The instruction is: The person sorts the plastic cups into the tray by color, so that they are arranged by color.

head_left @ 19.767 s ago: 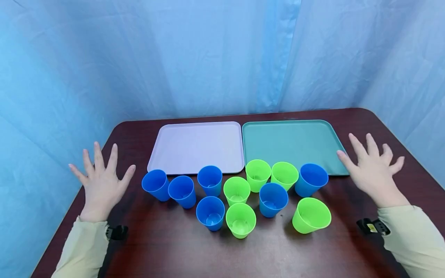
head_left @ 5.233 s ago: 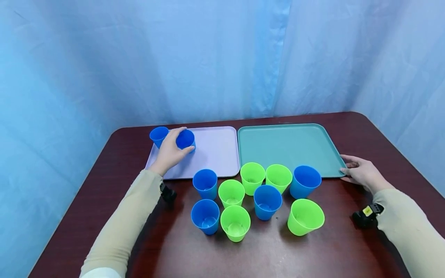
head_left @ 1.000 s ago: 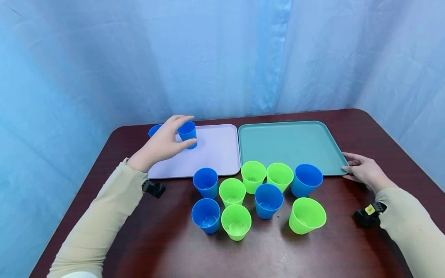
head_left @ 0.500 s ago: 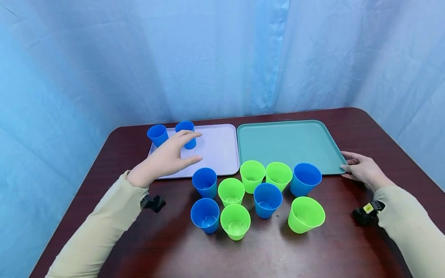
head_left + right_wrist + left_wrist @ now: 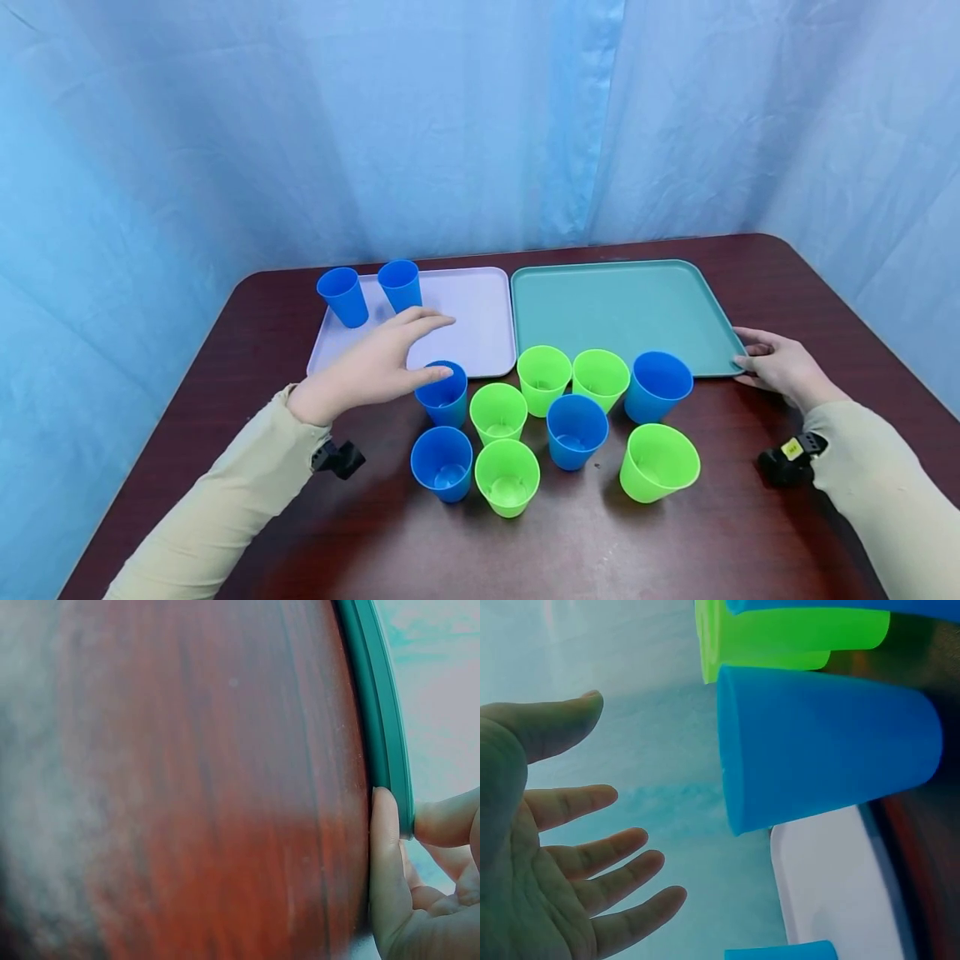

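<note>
My left hand (image 5: pixel 378 362) hovers with spread fingers over the near edge of the lilac tray (image 5: pixel 476 329), its thumb above the rim of a blue cup (image 5: pixel 446 410). In the left wrist view, a gap separates that hand (image 5: pixel 547 900) from the blue cup (image 5: pixel 825 750). Two blue cups, one at the far left (image 5: pixel 347 302) and one beside it (image 5: pixel 402 290), stand upright on the lilac tray. With thumb and fingers, my right hand (image 5: pixel 791 371) pinches the near right corner of the teal tray (image 5: pixel 622 312); the right wrist view shows the tray edge (image 5: pixel 390 750) between its fingers.
In front of the trays stand more upright cups: blue ones (image 5: pixel 442 471) (image 5: pixel 576 437) (image 5: pixel 656 392) and several green ones, among them one apart at the right (image 5: pixel 656 475). They sit close together on the dark wooden table (image 5: pixel 360 533). A blue curtain (image 5: pixel 480 125) hangs behind.
Two blue cups have gone from the table onto the lilac tray. My left hand has left the second one and moved nearer and rightward. My right hand has taken hold of the teal tray's corner.
</note>
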A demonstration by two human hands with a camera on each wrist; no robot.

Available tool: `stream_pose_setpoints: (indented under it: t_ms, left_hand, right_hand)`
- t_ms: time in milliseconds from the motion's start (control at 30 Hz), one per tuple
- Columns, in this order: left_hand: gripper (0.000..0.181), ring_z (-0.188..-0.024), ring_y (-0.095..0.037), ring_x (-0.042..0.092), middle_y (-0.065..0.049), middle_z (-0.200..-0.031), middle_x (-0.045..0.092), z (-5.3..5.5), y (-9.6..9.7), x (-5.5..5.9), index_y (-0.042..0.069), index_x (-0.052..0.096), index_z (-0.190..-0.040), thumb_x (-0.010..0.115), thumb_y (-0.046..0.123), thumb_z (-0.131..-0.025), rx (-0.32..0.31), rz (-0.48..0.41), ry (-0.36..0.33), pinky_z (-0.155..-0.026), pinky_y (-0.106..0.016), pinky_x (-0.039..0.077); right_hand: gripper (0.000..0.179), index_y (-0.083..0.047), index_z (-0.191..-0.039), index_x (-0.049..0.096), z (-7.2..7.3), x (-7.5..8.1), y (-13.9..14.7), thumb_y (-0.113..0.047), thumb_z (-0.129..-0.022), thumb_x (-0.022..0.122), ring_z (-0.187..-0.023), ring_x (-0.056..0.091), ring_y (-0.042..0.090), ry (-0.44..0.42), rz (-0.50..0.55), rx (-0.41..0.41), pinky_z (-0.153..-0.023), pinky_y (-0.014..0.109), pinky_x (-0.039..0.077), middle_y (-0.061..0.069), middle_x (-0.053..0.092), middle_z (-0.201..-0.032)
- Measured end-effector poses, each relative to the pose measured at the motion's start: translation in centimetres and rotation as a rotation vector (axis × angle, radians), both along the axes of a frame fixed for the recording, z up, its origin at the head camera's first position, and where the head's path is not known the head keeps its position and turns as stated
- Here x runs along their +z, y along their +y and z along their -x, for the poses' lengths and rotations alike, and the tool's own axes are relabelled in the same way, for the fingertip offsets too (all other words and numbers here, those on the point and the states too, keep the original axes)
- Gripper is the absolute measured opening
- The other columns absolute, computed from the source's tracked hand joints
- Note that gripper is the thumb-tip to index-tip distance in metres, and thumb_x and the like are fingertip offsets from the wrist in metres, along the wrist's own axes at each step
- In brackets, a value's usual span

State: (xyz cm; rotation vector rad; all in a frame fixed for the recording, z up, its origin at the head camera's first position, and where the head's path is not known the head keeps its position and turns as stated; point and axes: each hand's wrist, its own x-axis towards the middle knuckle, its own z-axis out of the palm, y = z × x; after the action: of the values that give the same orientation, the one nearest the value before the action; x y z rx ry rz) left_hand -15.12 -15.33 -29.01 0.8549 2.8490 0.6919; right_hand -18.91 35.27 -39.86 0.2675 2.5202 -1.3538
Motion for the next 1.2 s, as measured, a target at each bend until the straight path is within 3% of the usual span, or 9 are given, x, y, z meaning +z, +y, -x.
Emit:
stream_pose_setpoints:
  t_ms: [433,1200]
  left_hand:
    - [0.062,-0.126,-0.03,0.048,-0.015,-0.138,0.047,-0.4,0.4,-1.4,0.008,0.046,-0.139,0.069,0.031,-0.086,-0.073,0.051,-0.041,-0.099,-0.044,0.046]
    - [0.063,-0.122,-0.03,0.05,-0.016,-0.135,0.049,-0.9,-0.1,-2.6,0.006,0.047,-0.138,0.07,0.031,-0.085,-0.088,0.095,-0.078,-0.099,-0.044,0.046]
  right_hand:
    - [0.061,0.001,-0.149,0.013,0.1,0.2,-0.2,-0.005,-0.098,0.046,-0.072,0.054,-0.009,-0.003,-0.001,0.001,-0.071,0.023,0.056,0.037,0.028,-0.132]
    - [0.061,0.001,-0.149,0.013,0.3,0.1,-0.4,-0.005,-0.098,0.046,-0.072,0.054,-0.008,0.01,-0.009,0.004,-0.071,0.023,0.056,0.037,0.028,-0.131]
